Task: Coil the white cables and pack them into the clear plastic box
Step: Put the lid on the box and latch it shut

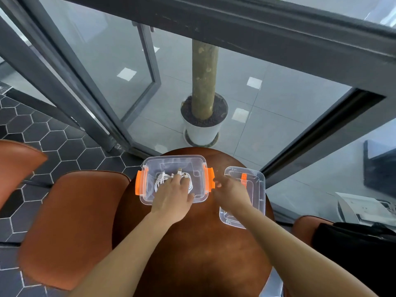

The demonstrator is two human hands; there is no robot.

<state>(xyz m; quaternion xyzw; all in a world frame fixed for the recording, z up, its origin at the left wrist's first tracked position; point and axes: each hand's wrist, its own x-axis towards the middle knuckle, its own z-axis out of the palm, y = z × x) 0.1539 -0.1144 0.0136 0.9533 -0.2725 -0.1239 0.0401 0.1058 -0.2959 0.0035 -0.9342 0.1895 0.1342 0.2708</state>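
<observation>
White cables [162, 177] are lying in a loose coil inside the clear plastic box [150, 161], which is sitting toward twelve o'clock on the round brown table [192, 243]. The left hand [173, 196] is reaching in from six o'clock and pressing down on the coil with flat, spread fingers, gripping nothing. The right hand [230, 189] is hovering at three o'clock of the box, fingers loosely curled and seemingly empty, its tips just beside the right orange latch [209, 179] – whether they are touching it I cannot tell. The lid [257, 189] is lying flat on the table further toward three o'clock, partly under that hand. Judging by the look of them, the cables are light, soft and springy, so the coil is probably wanting to unwind and rise once the pressure goes – holding it across the whole bundle with a flat palm is likely working better than pinching one strand. The box seems light and smooth-walled, so it may be sliding easily; its rim or latches are looking like the surest places to steady it.
</observation>
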